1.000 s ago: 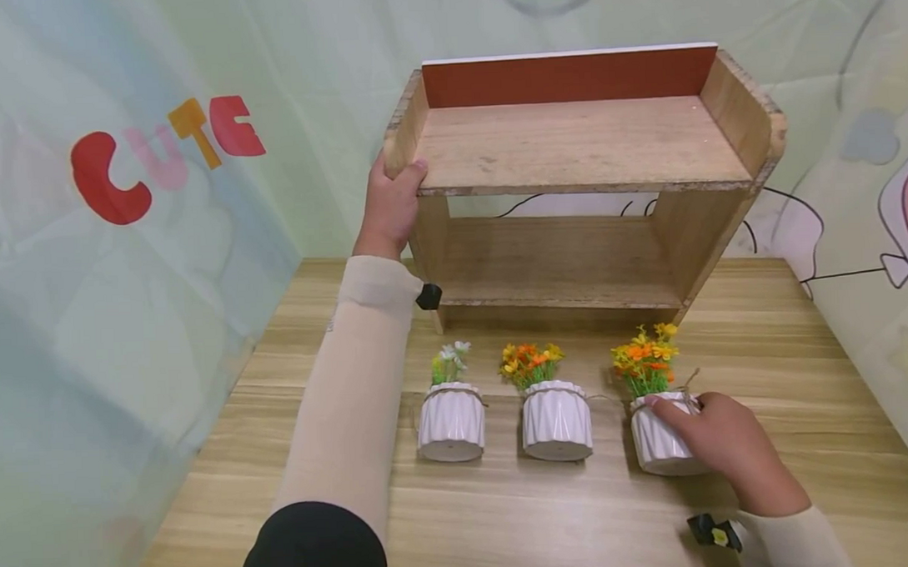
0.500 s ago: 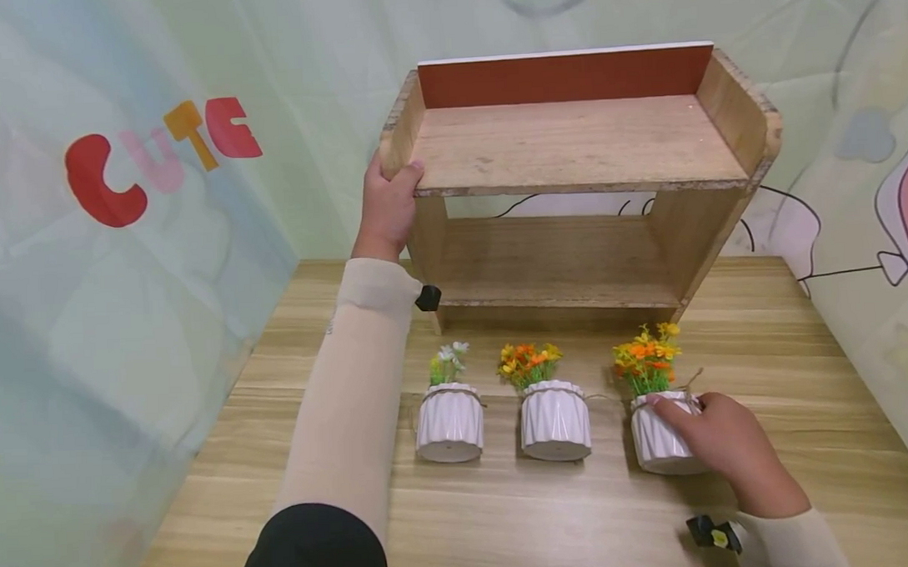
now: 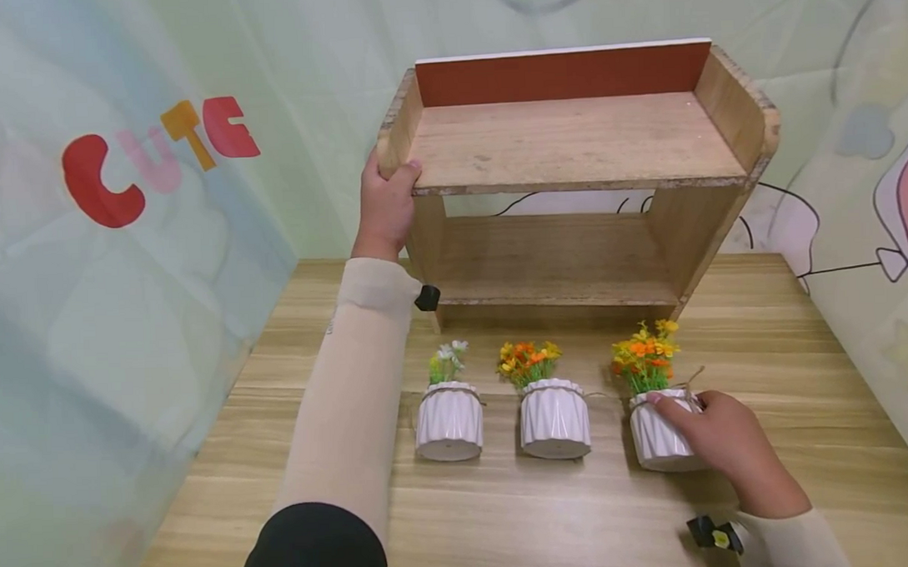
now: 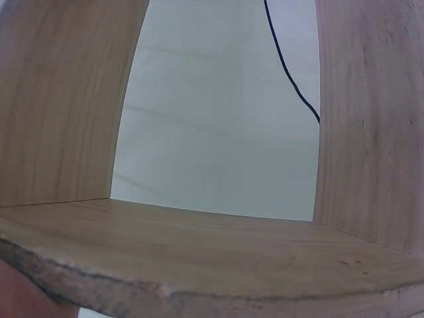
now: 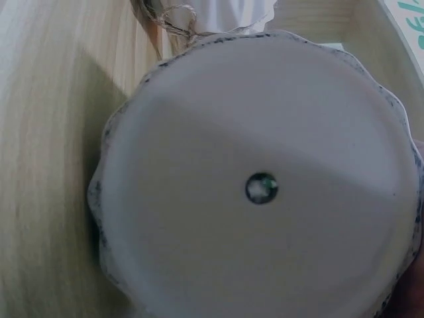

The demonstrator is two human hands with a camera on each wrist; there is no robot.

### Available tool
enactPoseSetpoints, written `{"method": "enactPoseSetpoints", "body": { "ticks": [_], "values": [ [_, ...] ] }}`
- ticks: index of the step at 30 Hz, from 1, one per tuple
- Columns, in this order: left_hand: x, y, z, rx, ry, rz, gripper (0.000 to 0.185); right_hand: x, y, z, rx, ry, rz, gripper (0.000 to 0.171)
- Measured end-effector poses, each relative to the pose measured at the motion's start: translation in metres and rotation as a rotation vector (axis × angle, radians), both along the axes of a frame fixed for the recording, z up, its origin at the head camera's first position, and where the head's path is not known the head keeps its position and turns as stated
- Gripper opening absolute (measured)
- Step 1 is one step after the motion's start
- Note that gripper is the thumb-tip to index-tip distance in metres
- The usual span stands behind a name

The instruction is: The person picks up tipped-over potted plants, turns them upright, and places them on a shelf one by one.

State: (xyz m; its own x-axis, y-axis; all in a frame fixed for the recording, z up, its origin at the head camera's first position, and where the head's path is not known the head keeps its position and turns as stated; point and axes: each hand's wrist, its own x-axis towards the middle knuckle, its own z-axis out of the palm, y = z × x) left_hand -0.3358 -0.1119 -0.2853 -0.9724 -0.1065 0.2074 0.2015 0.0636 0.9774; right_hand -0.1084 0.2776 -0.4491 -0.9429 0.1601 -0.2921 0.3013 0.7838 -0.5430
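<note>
My left hand (image 3: 386, 209) grips the left side panel of a small wooden shelf (image 3: 569, 138), its thumb over the top board's front edge. In the left wrist view the shelf's boards (image 4: 199, 248) fill the frame. On the right, my right hand (image 3: 733, 445) holds a white fluted flowerpot (image 3: 658, 435) with yellow and orange flowers. That pot lies on its side, its base (image 5: 199, 232) and drain hole facing the right wrist camera. To its left lie a second pot with orange and yellow flowers (image 3: 555, 420) and a third with white flowers (image 3: 450, 424).
Behind the pots the shelf stands on the wood-grain table (image 3: 507, 523). A printed cloth backdrop (image 3: 327, 96) hangs behind and at both sides. Twine is tied round the pots' rims.
Nearly nothing differs. The scene shifts very slightly in the head view; both hands keep their holds on the shelf and the right-hand flowerpot.
</note>
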Motion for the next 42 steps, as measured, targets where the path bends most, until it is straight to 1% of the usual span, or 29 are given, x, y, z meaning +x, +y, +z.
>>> {"method": "enactPoseSetpoints", "body": {
  "ticks": [7,18,26,34,42],
  "values": [
    [-0.001,0.000,-0.001,0.007,0.015,-0.002,0.065,0.002,0.002,-0.003,-0.025,0.011,-0.018,0.096],
    [-0.002,0.002,-0.001,0.025,0.022,0.001,0.067,0.004,0.003,-0.008,-0.044,0.022,-0.041,0.099],
    [-0.002,0.000,-0.001,0.009,0.003,0.008,0.067,0.007,0.003,-0.010,-0.056,0.057,-0.055,0.095],
    [-0.002,-0.001,-0.002,0.010,0.022,0.009,0.065,0.009,0.000,-0.011,-0.062,0.113,-0.071,0.085],
    [-0.002,-0.001,-0.003,0.010,0.028,0.004,0.064,0.010,-0.003,-0.012,-0.072,0.121,-0.099,0.087]
  ]
}}
